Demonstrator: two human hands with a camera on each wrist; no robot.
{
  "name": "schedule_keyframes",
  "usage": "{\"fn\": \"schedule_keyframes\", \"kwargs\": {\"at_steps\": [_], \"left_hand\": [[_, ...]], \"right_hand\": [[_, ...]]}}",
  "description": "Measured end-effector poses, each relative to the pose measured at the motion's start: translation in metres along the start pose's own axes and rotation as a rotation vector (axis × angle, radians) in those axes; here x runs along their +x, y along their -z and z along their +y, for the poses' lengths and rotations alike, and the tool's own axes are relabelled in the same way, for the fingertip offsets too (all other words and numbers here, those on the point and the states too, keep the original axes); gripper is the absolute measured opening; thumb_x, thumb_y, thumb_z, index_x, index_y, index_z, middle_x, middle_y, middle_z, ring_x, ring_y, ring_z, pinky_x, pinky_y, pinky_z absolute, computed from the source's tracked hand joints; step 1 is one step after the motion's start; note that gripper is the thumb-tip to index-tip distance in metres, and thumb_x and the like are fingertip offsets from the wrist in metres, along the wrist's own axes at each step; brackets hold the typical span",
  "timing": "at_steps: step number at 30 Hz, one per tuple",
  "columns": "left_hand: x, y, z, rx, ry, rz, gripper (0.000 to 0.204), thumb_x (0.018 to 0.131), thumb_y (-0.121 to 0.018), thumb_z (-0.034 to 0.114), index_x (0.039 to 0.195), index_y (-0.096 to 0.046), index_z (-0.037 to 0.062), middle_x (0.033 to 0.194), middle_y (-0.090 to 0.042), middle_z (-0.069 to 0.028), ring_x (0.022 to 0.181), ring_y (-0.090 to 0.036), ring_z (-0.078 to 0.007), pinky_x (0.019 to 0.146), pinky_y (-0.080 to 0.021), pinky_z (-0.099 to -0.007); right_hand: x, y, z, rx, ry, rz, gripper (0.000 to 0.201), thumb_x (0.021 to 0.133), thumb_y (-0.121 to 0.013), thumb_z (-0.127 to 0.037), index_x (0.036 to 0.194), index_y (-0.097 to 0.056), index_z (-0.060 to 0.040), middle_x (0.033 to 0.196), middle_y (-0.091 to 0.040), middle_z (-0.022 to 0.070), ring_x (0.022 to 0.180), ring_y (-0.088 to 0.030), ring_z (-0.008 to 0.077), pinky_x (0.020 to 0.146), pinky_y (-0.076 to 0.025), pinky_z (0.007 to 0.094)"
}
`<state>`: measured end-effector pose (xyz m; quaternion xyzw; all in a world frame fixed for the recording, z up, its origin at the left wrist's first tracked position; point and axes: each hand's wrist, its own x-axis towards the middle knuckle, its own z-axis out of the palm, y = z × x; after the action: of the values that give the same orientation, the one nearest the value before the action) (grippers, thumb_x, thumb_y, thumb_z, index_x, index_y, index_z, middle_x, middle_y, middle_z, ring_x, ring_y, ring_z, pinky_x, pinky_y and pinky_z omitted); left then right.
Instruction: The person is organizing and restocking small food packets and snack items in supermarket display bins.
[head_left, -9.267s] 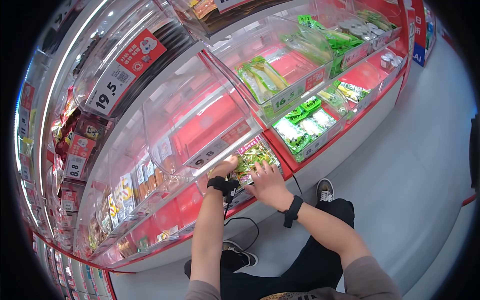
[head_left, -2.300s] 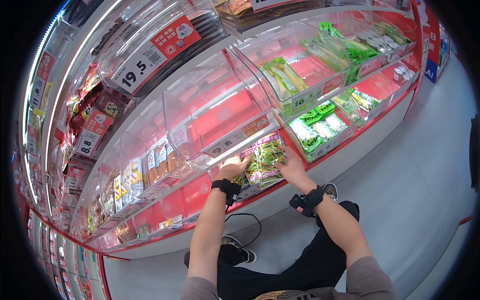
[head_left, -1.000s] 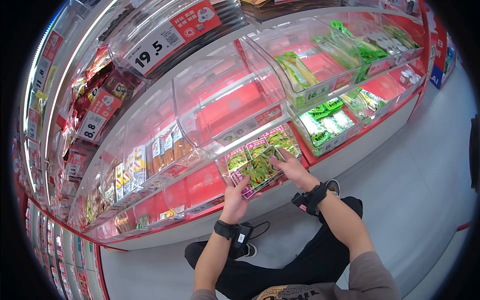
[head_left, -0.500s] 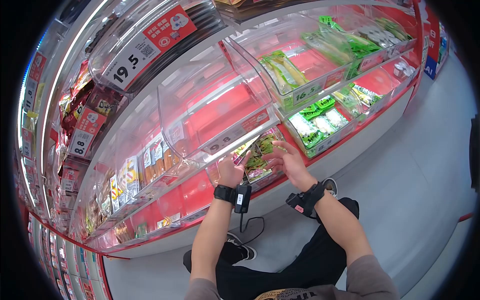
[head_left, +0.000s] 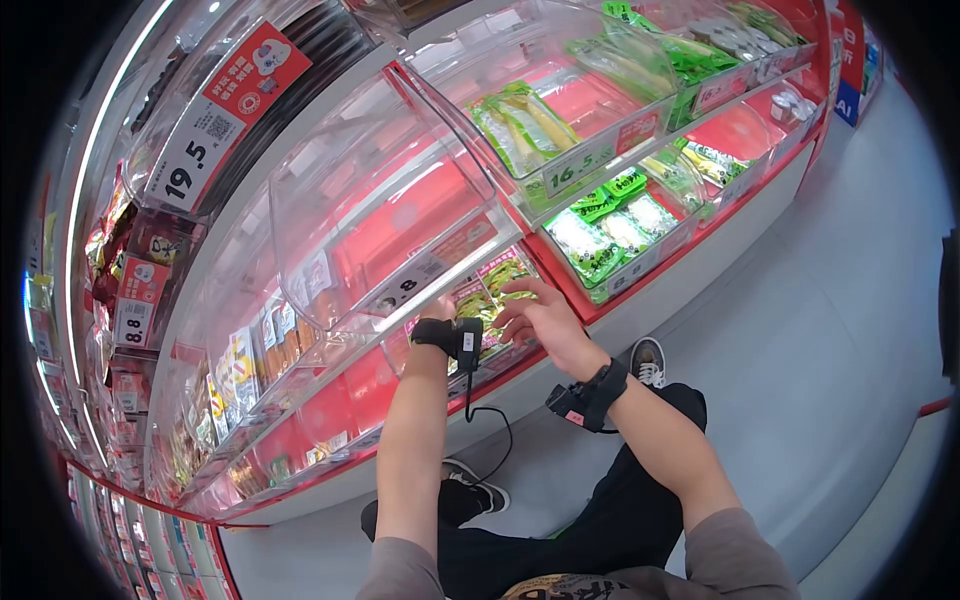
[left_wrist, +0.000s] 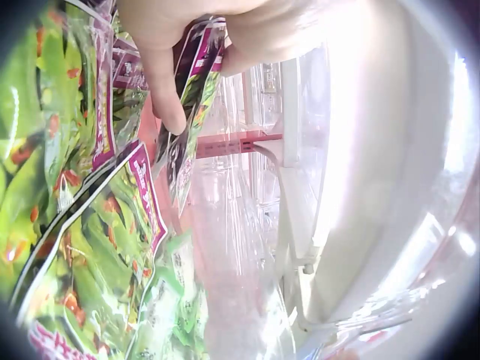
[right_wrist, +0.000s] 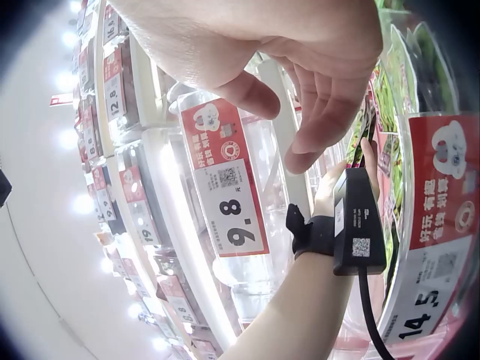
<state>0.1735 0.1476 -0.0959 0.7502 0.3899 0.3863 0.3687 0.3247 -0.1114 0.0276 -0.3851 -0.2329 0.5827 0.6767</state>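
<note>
Green vegetable packets with magenta labels (head_left: 495, 300) lie in the lower bin under the shelf lip. Reaching in beneath that lip, the left hand (head_left: 438, 310) is partly hidden in the head view. In the left wrist view the left hand (left_wrist: 184, 37) pinches one dark-edged packet (left_wrist: 196, 97) between fingers and thumb, beside other packets (left_wrist: 90, 255). The right hand (head_left: 548, 322) hovers over the right part of the bin, fingers loosely bent; the right wrist view shows the right hand (right_wrist: 277, 67) holding nothing.
Above the bin stands a clear tray with a 9.8 tag (head_left: 405, 285). White-and-green packs (head_left: 610, 240) fill the bin to the right. A cable (head_left: 510, 430) hangs from the left wrist. Red shelf edging (head_left: 350, 455) runs along the front.
Half a second ago the left hand was nearer the bin's front; it has moved deeper under the lip. A packet both hands held a second ago is out of them. The head view has shifted.
</note>
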Motion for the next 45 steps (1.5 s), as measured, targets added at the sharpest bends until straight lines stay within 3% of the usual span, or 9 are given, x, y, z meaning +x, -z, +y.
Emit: {"fn": "schedule_keyframes", "kwargs": {"at_steps": [15,21,23,30,34,35,38,41,45], "left_hand": [[0.003,0.02,-0.016,0.272,-0.085,-0.038,0.039,0.091,-0.056,0.026,0.123,-0.054,0.0041,0.125,-0.054,-0.0158,0.119,-0.048,-0.0305,0.102,-0.036,-0.0395],[-0.016,0.01,0.104,0.566,0.181,-0.063,0.054,0.084,-0.062,0.042,0.122,-0.056,0.0043,0.128,-0.053,-0.017,0.119,-0.047,-0.0299,0.103,-0.033,-0.0388],[-0.012,0.008,0.121,0.665,0.218,-0.175,0.054,0.085,-0.059,0.043,0.122,-0.056,0.0043,0.125,-0.055,-0.0171,0.118,-0.049,-0.03,0.102,-0.034,-0.038],[-0.008,0.015,0.079,0.516,0.086,-0.163,0.049,0.085,-0.059,0.041,0.12,-0.058,0.0075,0.121,-0.059,-0.0141,0.114,-0.053,-0.0302,0.099,-0.037,-0.0374],[-0.015,0.018,0.103,0.551,0.036,-0.162,0.048,0.083,-0.062,0.039,0.118,-0.06,0.0077,0.117,-0.061,-0.0149,0.111,-0.055,-0.0306,0.097,-0.039,-0.0377],[-0.015,0.009,0.114,0.614,0.103,-0.116,0.046,0.083,-0.062,0.04,0.116,-0.061,0.0082,0.115,-0.062,-0.015,0.109,-0.056,-0.0302,0.096,-0.04,-0.0379],[-0.012,0.011,0.102,0.481,0.037,-0.174,0.048,0.081,-0.064,0.039,0.115,-0.061,0.0046,0.111,-0.064,-0.0127,0.103,-0.058,-0.0242,0.091,-0.042,-0.0357],[-0.012,0.002,0.094,0.423,0.251,-0.086,0.045,0.081,-0.064,0.035,0.111,-0.062,0.002,0.105,-0.064,-0.0117,0.096,-0.058,-0.0218,0.085,-0.044,-0.0351],[0.004,0.004,0.067,0.309,0.341,-0.258,0.044,0.081,-0.065,0.036,0.106,-0.063,0.0,0.1,-0.065,-0.012,0.091,-0.058,-0.0211,0.08,-0.044,-0.0349]], "right_hand": [[-0.001,0.004,0.0,-0.027,0.023,-0.039,0.022,0.091,-0.049,-0.011,0.111,-0.052,-0.0024,0.082,-0.065,0.014,0.063,-0.064,0.0171,0.054,-0.048,0.0263],[0.0,0.005,0.004,-0.074,0.042,-0.032,0.019,0.091,-0.05,-0.011,0.107,-0.054,-0.0013,0.082,-0.065,0.0133,0.063,-0.064,0.017,0.054,-0.048,0.0267],[-0.004,0.003,0.0,-0.075,0.031,-0.028,0.018,0.091,-0.05,-0.01,0.105,-0.056,-0.001,0.081,-0.064,0.0122,0.064,-0.064,0.0168,0.053,-0.048,0.0266],[-0.003,0.005,0.002,-0.105,0.04,-0.051,0.017,0.091,-0.051,-0.012,0.103,-0.056,-0.001,0.079,-0.063,0.01,0.064,-0.064,0.0163,0.052,-0.047,0.0261],[0.0,0.006,0.005,-0.126,0.043,-0.055,0.016,0.091,-0.051,-0.013,0.101,-0.057,-0.0011,0.079,-0.063,0.009,0.063,-0.064,0.0153,0.051,-0.047,0.0251],[0.0,0.005,0.005,-0.127,0.042,-0.056,0.016,0.091,-0.051,-0.013,0.1,-0.056,-0.0012,0.079,-0.063,0.0088,0.063,-0.064,0.0151,0.051,-0.047,0.0249],[0.0,0.004,0.006,-0.129,0.039,-0.06,0.015,0.091,-0.051,-0.013,0.099,-0.056,-0.0014,0.078,-0.063,0.0081,0.062,-0.064,0.0143,0.05,-0.047,0.0244],[0.001,0.002,0.007,-0.135,0.035,-0.062,0.015,0.091,-0.051,-0.012,0.099,-0.056,-0.0011,0.078,-0.063,0.008,0.061,-0.064,0.0143,0.05,-0.047,0.0245],[0.003,0.003,0.011,-0.16,0.036,-0.074,0.014,0.091,-0.051,-0.012,0.097,-0.057,-0.0007,0.077,-0.063,0.0079,0.061,-0.063,0.0144,0.05,-0.047,0.0244]]}}
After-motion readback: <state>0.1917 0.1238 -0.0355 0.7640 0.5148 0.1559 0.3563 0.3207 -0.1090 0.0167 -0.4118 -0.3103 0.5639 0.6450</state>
